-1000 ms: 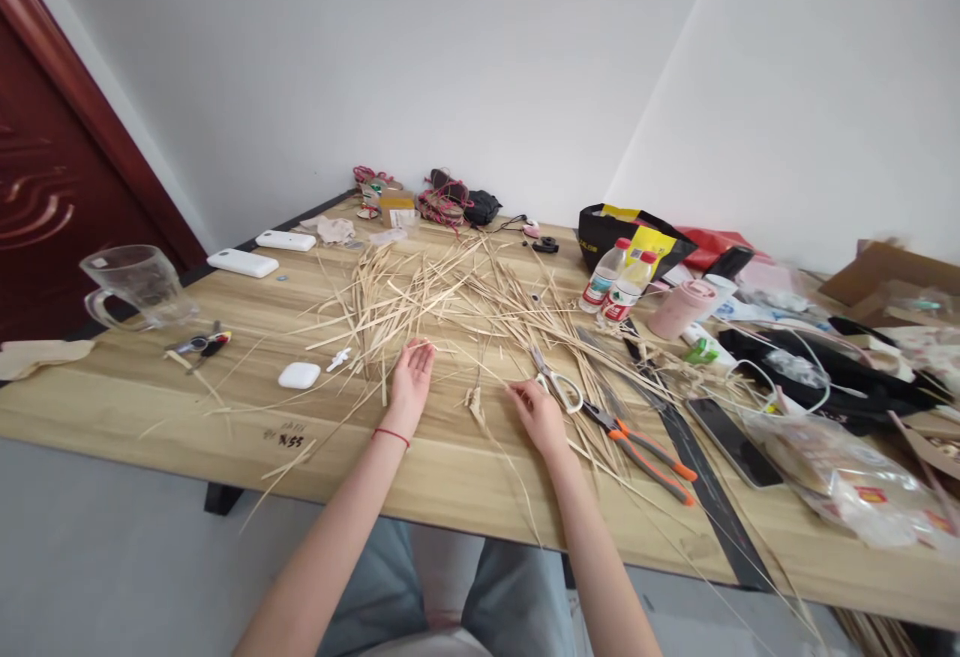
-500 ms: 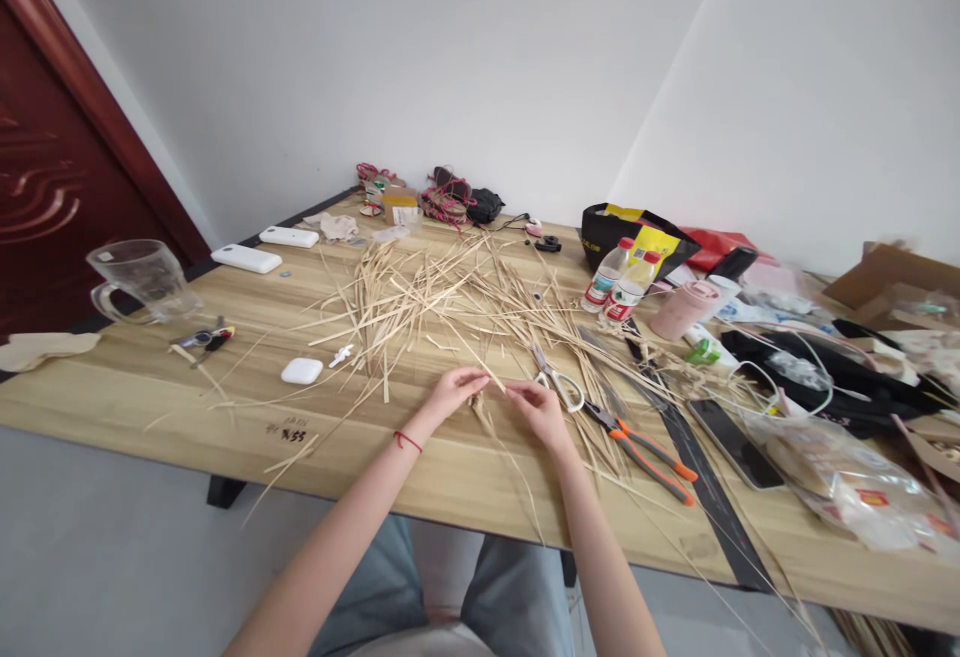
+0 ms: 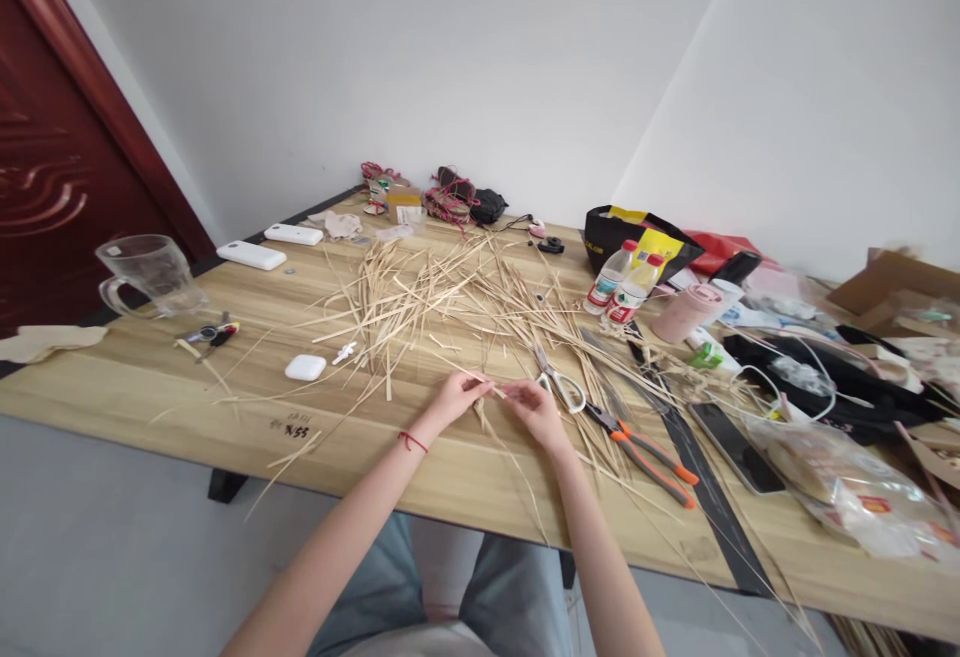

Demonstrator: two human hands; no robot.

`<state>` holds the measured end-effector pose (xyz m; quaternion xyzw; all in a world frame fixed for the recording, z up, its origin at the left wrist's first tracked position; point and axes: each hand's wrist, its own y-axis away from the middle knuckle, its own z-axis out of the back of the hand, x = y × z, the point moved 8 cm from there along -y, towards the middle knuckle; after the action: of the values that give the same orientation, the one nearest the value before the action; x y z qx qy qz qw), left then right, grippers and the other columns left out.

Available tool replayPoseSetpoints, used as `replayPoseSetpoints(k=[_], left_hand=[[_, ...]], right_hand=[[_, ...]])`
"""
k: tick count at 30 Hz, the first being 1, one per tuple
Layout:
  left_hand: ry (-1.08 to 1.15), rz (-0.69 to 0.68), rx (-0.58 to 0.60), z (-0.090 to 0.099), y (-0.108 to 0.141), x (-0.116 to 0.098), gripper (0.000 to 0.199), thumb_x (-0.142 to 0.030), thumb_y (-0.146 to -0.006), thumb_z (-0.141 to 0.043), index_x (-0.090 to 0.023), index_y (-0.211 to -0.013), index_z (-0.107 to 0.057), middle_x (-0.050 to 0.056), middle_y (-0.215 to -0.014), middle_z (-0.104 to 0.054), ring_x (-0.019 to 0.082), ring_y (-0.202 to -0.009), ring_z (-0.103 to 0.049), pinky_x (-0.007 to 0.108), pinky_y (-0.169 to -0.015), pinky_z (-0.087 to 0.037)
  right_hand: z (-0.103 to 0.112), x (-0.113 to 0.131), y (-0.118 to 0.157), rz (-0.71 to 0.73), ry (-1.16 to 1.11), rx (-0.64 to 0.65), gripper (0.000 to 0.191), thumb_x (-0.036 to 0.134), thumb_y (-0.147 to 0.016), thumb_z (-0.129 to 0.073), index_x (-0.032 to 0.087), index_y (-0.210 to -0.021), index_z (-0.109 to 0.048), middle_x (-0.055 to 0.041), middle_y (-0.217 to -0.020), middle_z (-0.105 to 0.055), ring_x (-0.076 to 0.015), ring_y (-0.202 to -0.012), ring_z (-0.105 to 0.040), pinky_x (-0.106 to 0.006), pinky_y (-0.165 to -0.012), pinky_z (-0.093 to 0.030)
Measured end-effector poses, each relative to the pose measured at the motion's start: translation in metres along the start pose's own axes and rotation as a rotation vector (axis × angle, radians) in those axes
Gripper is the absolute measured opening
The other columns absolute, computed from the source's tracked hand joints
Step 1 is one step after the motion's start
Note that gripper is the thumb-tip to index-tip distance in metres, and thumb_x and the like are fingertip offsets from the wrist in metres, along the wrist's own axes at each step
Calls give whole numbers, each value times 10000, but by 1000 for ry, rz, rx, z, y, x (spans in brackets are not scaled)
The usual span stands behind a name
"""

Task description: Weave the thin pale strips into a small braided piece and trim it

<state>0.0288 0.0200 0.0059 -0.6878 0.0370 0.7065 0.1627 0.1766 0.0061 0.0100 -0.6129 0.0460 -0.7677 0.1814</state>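
Observation:
Near the table's front edge, my left hand [image 3: 459,396] and my right hand [image 3: 537,414] face each other with their fingertips pinched close together. Between them runs a thin, pale bamboo strip [image 3: 484,380], and both hands grip it. Just below the fingers hangs a small bundle of strips [image 3: 487,420], with one long end trailing toward the table edge. A loose heap of flat strips [image 3: 420,282] spreads over the table beyond my hands. Scissors [image 3: 562,387] with white handles lie right beside my right hand, and pliers [image 3: 646,449] with orange-and-grey handles rest farther right.
On the left stand a glass mug [image 3: 154,277], white power banks [image 3: 251,255] and a white earbud case [image 3: 305,367]. Two water bottles [image 3: 630,292], a pink cup [image 3: 686,312], a phone [image 3: 739,449] and plastic bags [image 3: 855,487] crowd the right side. A wall rises behind.
The strip pinched between my hands now lies flatter, where before it rose steeply toward the heap. My fingertips have shifted slightly, and the camera view has moved a little.

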Motion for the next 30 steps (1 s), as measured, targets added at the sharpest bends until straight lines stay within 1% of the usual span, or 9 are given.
replayPoseSetpoints(k=[3,7,9,11,13,18,22,26,30], left_hand=[[60,16,-147,14,-2,4,291,-418,-730,-622,-134,-785,-659,54,-738,-669,155,-691,-602,261,-660,-466],[122,15,-382,39,-1,4,313,-443,-691,-650,-131,-711,-635,48,-684,-655,149,-666,-596,267,-668,-461],[135,17,-436,46,0,4,328,-455,-694,-644,-128,-719,-640,56,-690,-659,149,-661,-595,267,-661,-459],[145,22,-431,47,0,4,344,-466,-714,-621,-125,-750,-651,67,-708,-666,153,-667,-601,274,-663,-462],[154,32,-397,43,-1,5,354,-470,-723,-612,-124,-779,-657,75,-725,-673,160,-680,-610,284,-673,-467],[207,69,-295,30,-5,13,321,-423,-665,-683,-131,-789,-638,59,-736,-675,164,-689,-626,304,-693,-486],[226,61,-248,25,-7,16,285,-382,-653,-702,-134,-767,-619,45,-734,-663,156,-702,-624,294,-698,-492],[210,70,-213,21,-6,17,270,-362,-641,-714,-135,-736,-602,29,-688,-650,137,-657,-606,268,-660,-484],[230,79,-205,21,-7,18,280,-371,-648,-708,-133,-737,-590,29,-672,-646,137,-627,-604,273,-639,-486]], right_hand=[[3,-3,0,7,118,-36,270,384,-765,-596,182,-935,-654,-88,-936,-675,-210,-841,-623,-361,-772,-490],[10,-3,0,33,242,-93,256,399,-794,-562,184,-882,-668,-84,-867,-676,-211,-793,-612,-347,-722,-481],[12,0,1,53,252,-106,246,392,-806,-550,187,-871,-669,-82,-862,-673,-207,-784,-607,-333,-699,-478],[13,2,1,67,256,-113,242,388,-812,-545,188,-865,-671,-82,-853,-671,-205,-776,-602,-325,-686,-475],[13,2,1,73,264,-118,243,390,-811,-545,189,-857,-674,-81,-832,-671,-202,-756,-598,-323,-677,-471],[12,-3,1,46,255,-109,254,401,-803,-543,183,-831,-672,-71,-780,-671,-190,-681,-589,-313,-642,-465],[11,-7,1,11,214,-100,256,397,-804,-533,177,-833,-660,-58,-724,-662,-174,-607,-575,-305,-614,-461],[9,-6,1,6,204,-96,246,394,-798,-539,181,-835,-657,-53,-723,-659,-177,-624,-582,-307,-627,-463],[8,-3,1,-2,216,-97,276,421,-789,-542,179,-843,-663,-73,-785,-676,-190,-668,-594,-316,-637,-467]])
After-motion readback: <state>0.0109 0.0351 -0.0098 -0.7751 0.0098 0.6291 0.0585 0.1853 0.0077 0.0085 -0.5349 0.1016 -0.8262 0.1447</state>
